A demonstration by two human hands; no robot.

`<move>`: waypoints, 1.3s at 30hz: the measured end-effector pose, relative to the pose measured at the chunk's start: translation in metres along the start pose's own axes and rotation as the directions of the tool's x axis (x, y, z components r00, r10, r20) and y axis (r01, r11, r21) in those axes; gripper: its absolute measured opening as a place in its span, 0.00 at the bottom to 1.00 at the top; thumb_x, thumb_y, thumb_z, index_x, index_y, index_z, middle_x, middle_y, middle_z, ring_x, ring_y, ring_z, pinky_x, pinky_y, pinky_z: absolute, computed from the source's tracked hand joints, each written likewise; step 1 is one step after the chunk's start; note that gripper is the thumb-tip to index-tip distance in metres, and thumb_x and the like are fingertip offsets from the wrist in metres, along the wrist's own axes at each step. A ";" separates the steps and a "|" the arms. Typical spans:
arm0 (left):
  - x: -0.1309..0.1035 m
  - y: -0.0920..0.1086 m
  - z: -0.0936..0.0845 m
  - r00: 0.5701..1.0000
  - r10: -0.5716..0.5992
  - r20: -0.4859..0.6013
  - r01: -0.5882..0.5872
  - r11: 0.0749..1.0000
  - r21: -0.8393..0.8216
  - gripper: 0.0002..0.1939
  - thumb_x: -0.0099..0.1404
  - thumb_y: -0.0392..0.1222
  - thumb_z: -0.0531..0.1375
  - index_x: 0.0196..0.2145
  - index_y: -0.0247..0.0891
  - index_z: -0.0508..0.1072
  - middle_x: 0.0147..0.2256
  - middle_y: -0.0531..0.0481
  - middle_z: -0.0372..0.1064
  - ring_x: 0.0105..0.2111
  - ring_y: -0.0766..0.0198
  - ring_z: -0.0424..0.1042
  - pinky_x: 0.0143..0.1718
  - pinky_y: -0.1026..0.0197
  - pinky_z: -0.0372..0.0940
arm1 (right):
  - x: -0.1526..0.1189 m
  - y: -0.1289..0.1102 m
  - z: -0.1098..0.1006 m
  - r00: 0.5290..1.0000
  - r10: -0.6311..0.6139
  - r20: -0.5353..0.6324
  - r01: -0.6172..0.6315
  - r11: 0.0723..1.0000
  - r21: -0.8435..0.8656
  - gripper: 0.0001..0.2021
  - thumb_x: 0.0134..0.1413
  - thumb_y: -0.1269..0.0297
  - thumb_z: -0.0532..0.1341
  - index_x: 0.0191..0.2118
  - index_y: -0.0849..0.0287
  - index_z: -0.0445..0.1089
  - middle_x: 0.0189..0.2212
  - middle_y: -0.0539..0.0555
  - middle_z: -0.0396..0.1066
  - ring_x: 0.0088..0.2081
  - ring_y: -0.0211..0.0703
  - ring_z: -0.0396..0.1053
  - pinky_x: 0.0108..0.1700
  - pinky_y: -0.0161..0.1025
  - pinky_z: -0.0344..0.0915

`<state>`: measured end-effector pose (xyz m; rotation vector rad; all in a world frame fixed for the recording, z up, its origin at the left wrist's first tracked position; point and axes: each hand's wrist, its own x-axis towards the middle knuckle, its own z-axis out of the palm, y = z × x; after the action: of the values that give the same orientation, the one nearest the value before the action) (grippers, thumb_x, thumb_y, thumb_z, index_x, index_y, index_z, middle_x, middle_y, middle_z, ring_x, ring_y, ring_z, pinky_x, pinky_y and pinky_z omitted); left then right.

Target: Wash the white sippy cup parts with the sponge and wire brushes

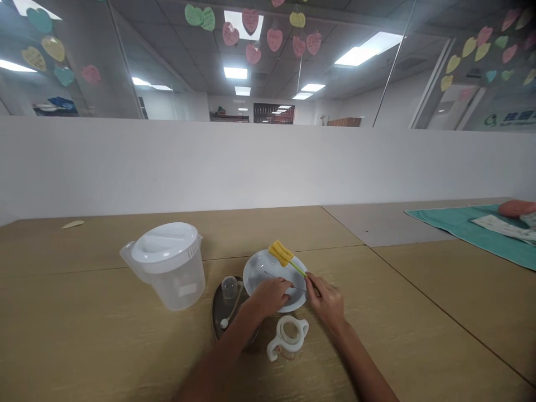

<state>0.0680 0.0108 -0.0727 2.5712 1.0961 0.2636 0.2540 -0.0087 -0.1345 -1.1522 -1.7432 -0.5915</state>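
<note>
Yellow sponge tops the brush (pixel 281 252), whose thin green stem the right hand (pixel 325 301) pinches between its fingers; the sponge end lies on the far rim of the white plate (pixel 262 265), beyond those fingers. The left hand (pixel 270 295) rests on the plate's near side, fingers curled on it and touching a thin rod lying in the plate. Just left of the left fingers, a dark tray (pixel 218 312) holds a small clear cup (pixel 229 287) and a white-tipped stick (pixel 231 314). Nearer than both hands stands a white-handled cup (pixel 288 337). Further left sits a lidded clear pitcher (pixel 167 271) on the wooden table (pixel 84 335).
</note>
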 end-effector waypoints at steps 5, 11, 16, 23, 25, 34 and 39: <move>0.000 -0.008 0.001 0.998 -0.060 0.005 0.060 0.998 0.028 0.15 0.56 0.36 0.58 0.44 0.39 0.67 0.44 0.44 0.65 0.43 0.55 0.67 0.45 0.55 0.61 | 0.001 -0.002 0.000 1.000 0.001 0.017 -0.001 1.000 0.012 0.09 0.60 0.67 0.54 0.39 0.64 0.71 0.30 0.55 0.75 0.28 0.37 0.72 0.32 0.32 0.64; 0.001 -0.013 0.001 0.990 -0.144 -0.006 0.144 0.988 0.059 0.17 0.54 0.32 0.57 0.43 0.36 0.63 0.46 0.43 0.60 0.42 0.58 0.66 0.44 0.57 0.62 | 0.000 -0.001 0.000 1.000 0.007 0.008 -0.007 1.000 0.006 0.08 0.60 0.68 0.55 0.40 0.64 0.71 0.30 0.55 0.75 0.27 0.37 0.72 0.32 0.32 0.63; 0.000 -0.016 0.003 0.980 -0.199 -0.007 0.199 0.978 0.055 0.15 0.51 0.28 0.55 0.38 0.35 0.63 0.42 0.44 0.63 0.39 0.58 0.66 0.42 0.58 0.61 | -0.001 0.000 0.001 1.000 0.007 0.005 -0.007 1.000 -0.008 0.09 0.60 0.67 0.55 0.40 0.64 0.71 0.29 0.55 0.75 0.27 0.37 0.72 0.32 0.32 0.64; -0.005 -0.012 -0.018 0.976 -0.190 -0.108 0.188 0.982 -0.030 0.12 0.48 0.25 0.52 0.30 0.38 0.61 0.28 0.52 0.64 0.32 0.64 0.65 0.33 0.64 0.59 | 0.001 -0.001 -0.001 1.000 0.018 -0.013 -0.018 1.000 0.010 0.10 0.59 0.68 0.55 0.39 0.64 0.72 0.27 0.55 0.75 0.26 0.36 0.71 0.31 0.32 0.64; -0.007 -0.010 -0.031 0.957 -0.210 -0.198 0.194 0.976 -0.101 0.10 0.49 0.28 0.53 0.29 0.39 0.59 0.27 0.54 0.62 0.31 0.66 0.64 0.32 0.64 0.59 | 0.002 -0.002 -0.003 0.998 0.024 -0.053 -0.022 0.999 0.027 0.09 0.59 0.69 0.55 0.40 0.64 0.72 0.26 0.55 0.74 0.25 0.35 0.70 0.31 0.32 0.64; -0.021 0.010 -0.069 0.872 -0.231 -0.432 -0.248 0.553 -0.795 0.17 0.47 0.39 0.61 0.25 0.39 0.52 0.25 0.58 0.57 0.29 0.69 0.64 0.33 0.65 0.63 | 0.004 -0.012 -0.006 0.992 -0.109 -0.068 0.116 0.988 0.103 0.08 0.55 0.73 0.58 0.41 0.64 0.72 0.19 0.51 0.70 0.20 0.34 0.66 0.27 0.33 0.61; -0.024 0.012 -0.074 0.819 -0.252 -0.516 -0.101 0.822 -0.561 0.11 0.52 0.37 0.57 0.25 0.39 0.54 0.27 0.56 0.61 0.29 0.69 0.65 0.35 0.65 0.62 | 0.003 -0.013 -0.006 0.983 -0.169 -0.066 0.174 0.983 0.066 0.10 0.55 0.73 0.58 0.42 0.63 0.72 0.19 0.50 0.69 0.19 0.33 0.65 0.25 0.34 0.60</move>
<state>0.0376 0.0025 -0.0001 1.9206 1.0817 1.2177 0.2449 -0.0183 -0.1280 -0.9313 -1.8083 -0.6557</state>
